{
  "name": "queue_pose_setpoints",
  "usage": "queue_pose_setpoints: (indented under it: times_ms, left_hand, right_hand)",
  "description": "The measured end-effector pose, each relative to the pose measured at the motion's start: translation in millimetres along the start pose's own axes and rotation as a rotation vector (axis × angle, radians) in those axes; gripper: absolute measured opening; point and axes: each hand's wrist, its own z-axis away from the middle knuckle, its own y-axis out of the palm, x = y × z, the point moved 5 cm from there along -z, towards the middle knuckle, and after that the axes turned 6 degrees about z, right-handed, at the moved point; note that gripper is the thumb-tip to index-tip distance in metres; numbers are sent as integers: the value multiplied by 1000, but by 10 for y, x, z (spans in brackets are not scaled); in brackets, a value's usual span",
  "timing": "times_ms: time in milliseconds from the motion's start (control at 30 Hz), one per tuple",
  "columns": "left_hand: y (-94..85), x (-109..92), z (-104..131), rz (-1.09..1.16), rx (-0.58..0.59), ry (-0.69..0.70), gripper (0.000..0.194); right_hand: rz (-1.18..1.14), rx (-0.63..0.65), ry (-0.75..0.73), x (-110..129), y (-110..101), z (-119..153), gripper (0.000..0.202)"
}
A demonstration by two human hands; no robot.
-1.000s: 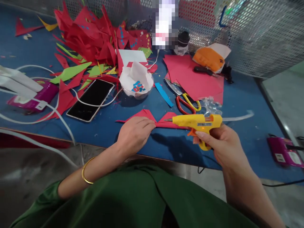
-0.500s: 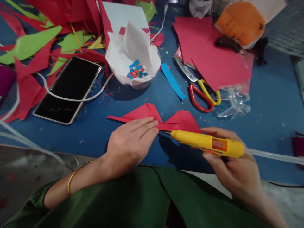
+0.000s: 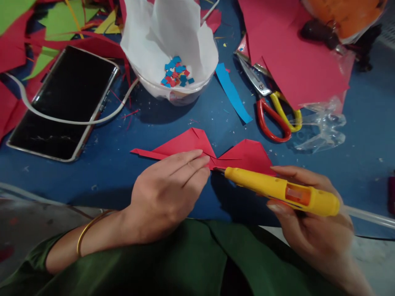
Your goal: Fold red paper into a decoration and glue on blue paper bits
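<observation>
A folded red paper shape (image 3: 247, 154) with two peaks lies before me, its thin tail pointing left. My left hand (image 3: 173, 189) grips its middle, fingers together over the lower edge; the thumb is hidden. In my right hand (image 3: 321, 222) is a yellow glue gun (image 3: 277, 189), wrapped by the fingers, with a clear glue stick (image 3: 370, 216) coming out of its back end. The metal nozzle is at the lower edge of the paper, just right of my left fingertips. Whether glue is coming out I cannot tell.
Behind the paper stands a bowl (image 3: 179, 96) lined with white paper, holding small coloured bits. To its right are a blue strip (image 3: 233, 94), scissors (image 3: 262, 90), red sheets (image 3: 302, 70) and clear plastic (image 3: 327, 125). A phone (image 3: 64, 102) with a white cable lies left, near paper scraps.
The view has come closer to the table, so things look larger. The nozzle has shifted slightly up against the paper's lower edge. Both hands keep their hold.
</observation>
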Motion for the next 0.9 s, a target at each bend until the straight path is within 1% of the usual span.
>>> queue_pose_setpoints:
  times_ms: [133, 400, 900]
  left_hand:
    - [0, 7, 7, 13, 3, -2, 17]
    - [-10, 4, 10, 15, 1, 9, 17]
    - [-10, 20, 17, 23, 7, -15, 16]
  right_hand:
    - [13, -8, 11, 2, 22, 3, 31]
    - [-28, -17, -9, 34, 51, -13, 36]
    - [4, -6, 23, 44, 37, 4, 38]
